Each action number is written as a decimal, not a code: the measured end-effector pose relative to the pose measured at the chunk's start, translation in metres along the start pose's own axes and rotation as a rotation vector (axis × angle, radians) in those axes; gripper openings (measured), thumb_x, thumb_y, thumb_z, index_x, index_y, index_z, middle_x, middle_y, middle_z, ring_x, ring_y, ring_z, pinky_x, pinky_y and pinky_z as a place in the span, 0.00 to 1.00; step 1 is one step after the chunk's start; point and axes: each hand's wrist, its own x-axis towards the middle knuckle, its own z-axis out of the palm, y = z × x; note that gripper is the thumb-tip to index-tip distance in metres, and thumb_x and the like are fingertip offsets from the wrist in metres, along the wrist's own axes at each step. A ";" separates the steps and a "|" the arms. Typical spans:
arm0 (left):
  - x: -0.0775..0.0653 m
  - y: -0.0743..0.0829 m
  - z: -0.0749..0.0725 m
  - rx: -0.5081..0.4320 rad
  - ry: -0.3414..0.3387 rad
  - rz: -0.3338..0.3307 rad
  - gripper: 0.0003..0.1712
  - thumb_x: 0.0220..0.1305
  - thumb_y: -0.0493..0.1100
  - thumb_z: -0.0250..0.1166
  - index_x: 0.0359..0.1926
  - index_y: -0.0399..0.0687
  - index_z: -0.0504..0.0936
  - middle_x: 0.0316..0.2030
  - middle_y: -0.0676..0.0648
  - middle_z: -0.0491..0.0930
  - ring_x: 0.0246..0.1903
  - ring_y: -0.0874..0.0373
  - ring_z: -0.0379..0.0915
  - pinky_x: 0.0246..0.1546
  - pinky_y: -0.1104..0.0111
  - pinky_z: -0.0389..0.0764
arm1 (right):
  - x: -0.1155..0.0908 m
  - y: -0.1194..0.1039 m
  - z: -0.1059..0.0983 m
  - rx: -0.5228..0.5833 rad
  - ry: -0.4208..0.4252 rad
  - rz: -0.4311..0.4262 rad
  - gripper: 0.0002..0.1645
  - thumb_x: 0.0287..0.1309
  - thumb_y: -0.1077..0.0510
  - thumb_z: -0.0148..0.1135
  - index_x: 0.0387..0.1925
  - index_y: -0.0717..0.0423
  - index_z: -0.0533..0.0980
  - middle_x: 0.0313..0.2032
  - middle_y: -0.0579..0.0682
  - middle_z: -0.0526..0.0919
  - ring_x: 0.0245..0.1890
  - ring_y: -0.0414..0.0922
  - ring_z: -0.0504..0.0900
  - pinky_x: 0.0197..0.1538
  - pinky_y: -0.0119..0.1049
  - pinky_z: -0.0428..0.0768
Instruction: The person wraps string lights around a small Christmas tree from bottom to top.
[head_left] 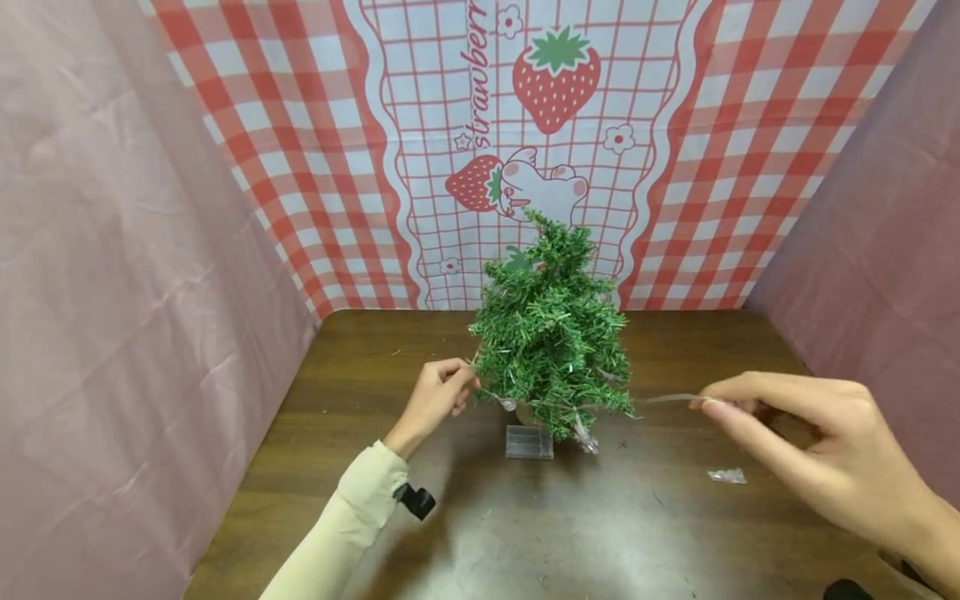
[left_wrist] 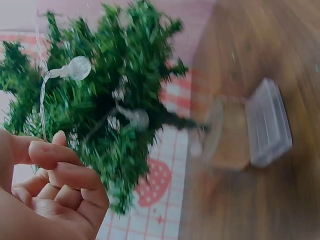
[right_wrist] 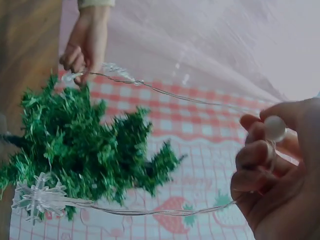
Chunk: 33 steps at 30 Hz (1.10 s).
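Note:
A small artificial Christmas tree (head_left: 555,333) stands on the table, its round wooden base (left_wrist: 231,135) visible from the left wrist. To its left, my left hand (head_left: 437,396) pinches the wire of a clear string light (right_wrist: 170,94) between thumb and finger. My right hand (head_left: 817,442), out to the right, pinches another stretch of that wire, with a round whitish bulb (right_wrist: 274,128) at its fingers. A clear snowflake light (right_wrist: 40,197) hangs by the branches. Another clear bulb (left_wrist: 79,68) is near my left fingers. Branches hide part of the wire.
In front of the tree's base lies a clear plastic box (head_left: 529,442). A crinkled clear piece (head_left: 727,476) is on the table (head_left: 480,533) near my right hand. A checked strawberry cloth (head_left: 330,167) hangs behind, and pink curtains (head_left: 97,292) flank both sides.

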 end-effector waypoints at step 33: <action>-0.045 -0.008 0.007 -0.187 -0.064 -0.020 0.20 0.75 0.39 0.55 0.61 0.32 0.69 0.29 0.40 0.77 0.21 0.57 0.74 0.23 0.70 0.78 | -0.019 0.137 -0.068 -0.468 0.176 0.557 0.07 0.64 0.53 0.66 0.34 0.51 0.85 0.11 0.42 0.69 0.11 0.36 0.59 0.20 0.32 0.58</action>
